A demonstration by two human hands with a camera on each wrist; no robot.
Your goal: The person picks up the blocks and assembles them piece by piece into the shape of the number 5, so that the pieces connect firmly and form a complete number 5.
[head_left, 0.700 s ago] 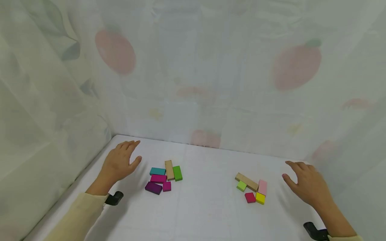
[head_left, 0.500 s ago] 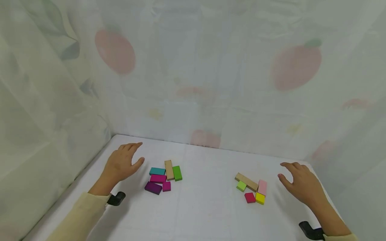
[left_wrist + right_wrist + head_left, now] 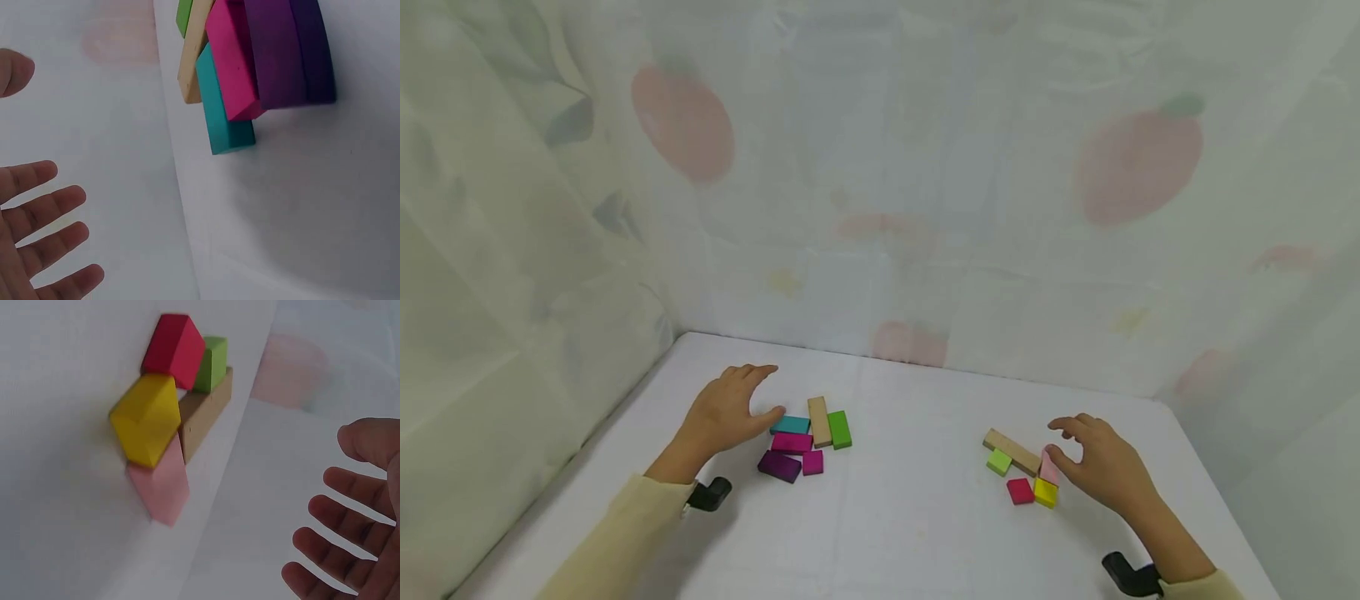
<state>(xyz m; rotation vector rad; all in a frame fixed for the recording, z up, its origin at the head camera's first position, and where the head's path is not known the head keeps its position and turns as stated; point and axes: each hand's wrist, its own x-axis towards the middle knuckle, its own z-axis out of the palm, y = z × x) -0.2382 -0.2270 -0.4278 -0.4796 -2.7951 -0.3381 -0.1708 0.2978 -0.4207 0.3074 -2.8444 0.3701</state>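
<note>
My left hand point(image 3: 722, 412), fingers spread and holding nothing, hovers by the left group of blocks. Its thumb overlaps the teal block point(image 3: 792, 425) in the head view. Around that lie a magenta block point(image 3: 232, 59), a purple block point(image 3: 281, 50), a small magenta cube point(image 3: 812, 462), a natural wood block point(image 3: 820, 422) and a green block point(image 3: 840, 429). My right hand point(image 3: 1105, 462), also spread and holding nothing, is over the right group, its thumb partly covering the pink block point(image 3: 164, 484). Beside it are a yellow block point(image 3: 147, 419), a red block point(image 3: 174, 350), a lime block point(image 3: 212, 362) and a long wood block point(image 3: 206, 415).
Both groups lie on a white-covered table point(image 3: 910, 517), apart from each other. A pale curtain point(image 3: 880, 167) with fruit prints hangs along the back and sides. Black wrist mounts point(image 3: 710, 494) sit below the hands at the cuffs.
Both hands have moved inward: the left one rightward to the teal block, the right one leftward and slightly down to the pink block. The blocks keep their arrangement.
</note>
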